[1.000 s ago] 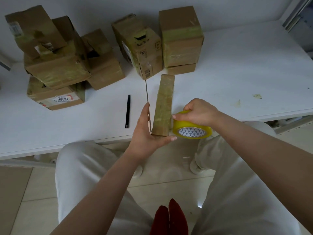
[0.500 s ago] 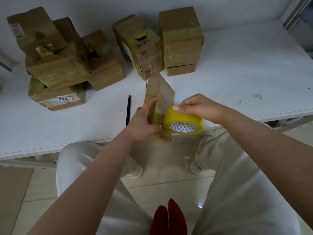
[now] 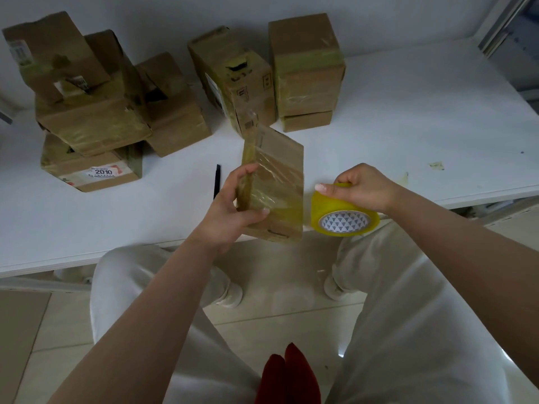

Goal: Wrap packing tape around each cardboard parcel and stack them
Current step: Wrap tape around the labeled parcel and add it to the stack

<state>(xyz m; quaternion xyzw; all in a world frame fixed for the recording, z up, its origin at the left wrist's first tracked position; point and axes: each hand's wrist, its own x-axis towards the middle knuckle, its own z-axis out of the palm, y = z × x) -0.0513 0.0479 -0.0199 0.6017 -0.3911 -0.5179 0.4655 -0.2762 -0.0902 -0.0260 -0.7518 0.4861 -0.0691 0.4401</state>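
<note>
1. A seated person's left hand [image 3: 233,208] grips a flat cardboard parcel [image 3: 277,185] above the near edge of a white table [image 3: 408,118], thumb across the broad taped face and fingers curled round the narrow left side
2. The parcel stands on end and tilts slightly, its glossy front already covered by clear yellowish tape; its lower end hangs just past the table edge, over the person's lap
3. The right hand [image 3: 361,189] clutches a yellow roll of packing tape [image 3: 344,215] from above, just to the right of the parcel, with the roll's patterned core facing the camera
4. The two hands are held apart, each clamped on its own item, with the parcel between them
5. A black pen [image 3: 217,179] lies on the table just left of the left hand, partly hidden behind it
6. Beyond the left hand, far to its left, a jumbled heap of taped boxes [image 3: 96,112] rests on the table, the lowest bearing a label reading 2010
7. Straight ahead of the hands, two more taped boxes [image 3: 242,83] lean together, and a tall box on a thinner one forms a neat stack [image 3: 306,68] beside them, against the wall
8. Pale trousers [image 3: 408,330] fill the foreground below both forearms
</note>
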